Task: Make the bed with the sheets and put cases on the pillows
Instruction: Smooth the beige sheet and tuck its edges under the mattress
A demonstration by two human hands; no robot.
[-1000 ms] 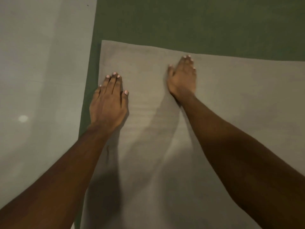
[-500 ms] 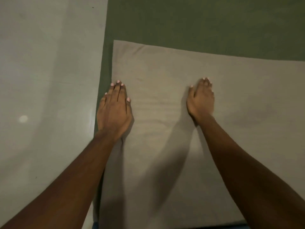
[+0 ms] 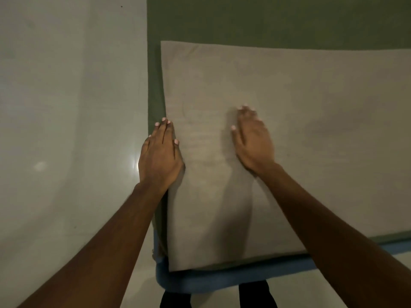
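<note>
A beige cased pillow (image 3: 311, 107) lies flat at the near left corner of the bed, on top of a green sheet (image 3: 266, 18). My left hand (image 3: 161, 154) rests flat with straight fingers on the pillow's left edge. My right hand (image 3: 252, 141) presses flat on the pillow's middle, a little blurred. A blue mattress edge (image 3: 200, 281) shows below the pillow's near side. Neither hand holds anything.
Pale glossy floor (image 3: 66, 130) runs along the bed's left side and continues in front of it. My legs in dark trousers (image 3: 255, 294) stand at the bed's near edge.
Both hands have slid toward me along the pillow, staying flat. The view has shifted, so the bed's near blue edge and the floor in front are now in sight.
</note>
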